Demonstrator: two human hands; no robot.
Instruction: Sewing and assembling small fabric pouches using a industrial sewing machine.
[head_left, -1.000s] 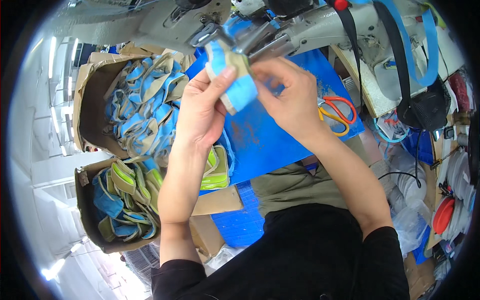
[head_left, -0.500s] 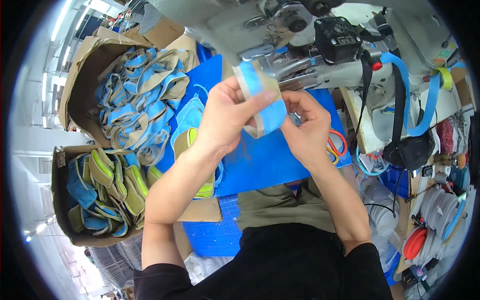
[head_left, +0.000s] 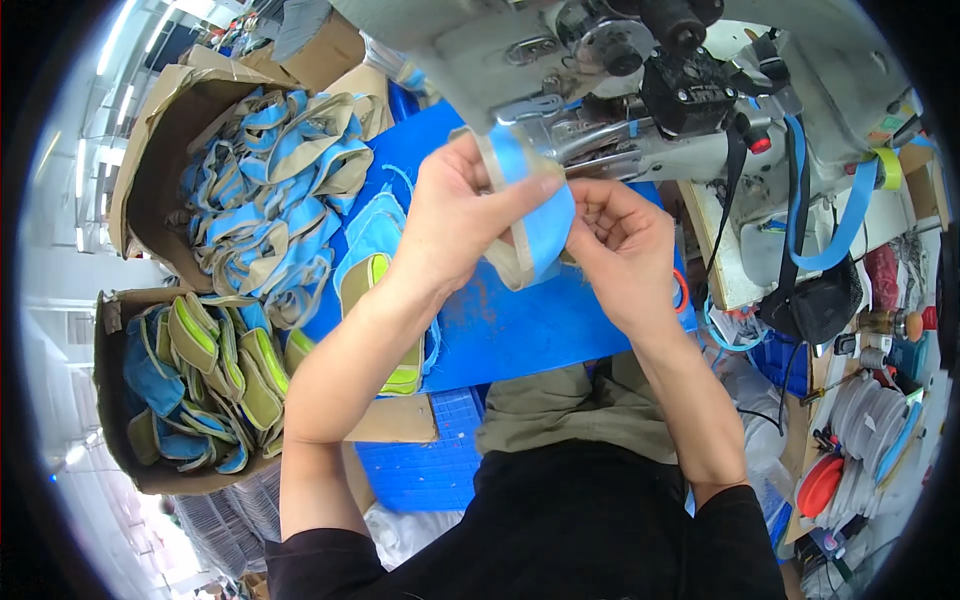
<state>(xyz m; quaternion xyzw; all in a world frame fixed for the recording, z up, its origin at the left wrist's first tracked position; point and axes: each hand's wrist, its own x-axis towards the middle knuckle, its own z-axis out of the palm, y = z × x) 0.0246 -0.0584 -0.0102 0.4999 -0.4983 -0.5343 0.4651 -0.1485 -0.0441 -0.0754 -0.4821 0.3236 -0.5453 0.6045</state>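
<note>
Head view: two open cardboard boxes (head_left: pixel 150 130) at left — upper holds blue-tan pieces, lower box (head_left: pixel 120 420) green-blue ones. Left hand (head_left: pixel 455 225) and right hand (head_left: pixel 620 245) both pinch a blue-and-tan fabric strip (head_left: pixel 530 225) above the blue worktop (head_left: pixel 520 330); since earlier, boxes sit further left. Sewing machine (head_left: pixel 640 110) just behind.

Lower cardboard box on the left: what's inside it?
The lower cardboard box holds a heap of fabric pieces in blue, tan and yellow-green, piled to its rim. Whatever lies beneath the top layer, and the box bottom, is covered.
</note>
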